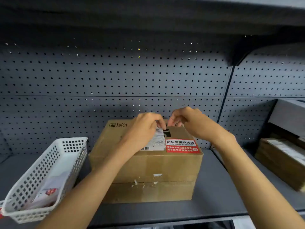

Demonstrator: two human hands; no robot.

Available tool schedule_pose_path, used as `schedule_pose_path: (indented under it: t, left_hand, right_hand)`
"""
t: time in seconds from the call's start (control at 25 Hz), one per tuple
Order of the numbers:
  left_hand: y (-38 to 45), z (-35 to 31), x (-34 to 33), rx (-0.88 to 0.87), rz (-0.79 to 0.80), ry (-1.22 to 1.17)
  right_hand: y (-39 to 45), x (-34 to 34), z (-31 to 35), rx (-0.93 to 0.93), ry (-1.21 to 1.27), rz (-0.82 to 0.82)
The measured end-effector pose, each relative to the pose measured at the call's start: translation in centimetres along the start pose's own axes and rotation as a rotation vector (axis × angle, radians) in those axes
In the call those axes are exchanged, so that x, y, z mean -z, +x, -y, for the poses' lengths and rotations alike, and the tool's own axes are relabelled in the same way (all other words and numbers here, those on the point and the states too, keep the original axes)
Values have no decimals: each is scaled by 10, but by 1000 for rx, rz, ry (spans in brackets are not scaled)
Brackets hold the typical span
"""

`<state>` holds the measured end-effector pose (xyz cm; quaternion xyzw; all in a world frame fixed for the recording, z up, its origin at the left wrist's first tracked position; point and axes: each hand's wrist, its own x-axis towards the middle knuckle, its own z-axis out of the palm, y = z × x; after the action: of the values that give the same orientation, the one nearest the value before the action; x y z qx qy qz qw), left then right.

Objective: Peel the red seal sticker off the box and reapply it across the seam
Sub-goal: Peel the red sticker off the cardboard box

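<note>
A brown cardboard box (pixel 148 166) stands on a grey shelf (pixel 214 187). The red seal sticker (pixel 181 146) with white characters lies flat on the box top, at its near right corner, untouched by either hand. To its left lies a white shipping label (pixel 156 141). My left hand (pixel 145 128) rests over the box top, its fingertips pinching the label's far corner, which looks slightly lifted. My right hand (pixel 189 119) hovers at the far edge of the box, fingertips pinched together beside a black mark; I see nothing held in them.
A white perforated basket (pixel 72 139) holding paper packets sits left of the box. More cardboard boxes (pixel 280 159) lie on the shelf at the right. A grey pegboard (pixel 115 76) forms the back wall, and another shelf hangs overhead.
</note>
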<state>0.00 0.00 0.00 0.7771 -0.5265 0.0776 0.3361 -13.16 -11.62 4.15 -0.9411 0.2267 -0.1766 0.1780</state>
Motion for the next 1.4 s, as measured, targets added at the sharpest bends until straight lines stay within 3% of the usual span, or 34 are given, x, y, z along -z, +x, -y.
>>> schedule_pose_path:
  t: [0.16, 0.48, 1.2, 1.4]
  left_hand:
    - [3, 5, -18, 64, 134, 23]
    - [3, 5, -16, 71, 136, 4]
    - [1, 1, -13, 65, 146, 6]
    - [1, 2, -14, 46, 141, 13]
  right_hand:
    - [-1, -10, -18, -39, 2, 183]
    - [9, -13, -18, 9, -43, 292]
    - [-4, -5, -6, -16, -43, 326]
    - [-9, -3, -4, -28, -42, 245]
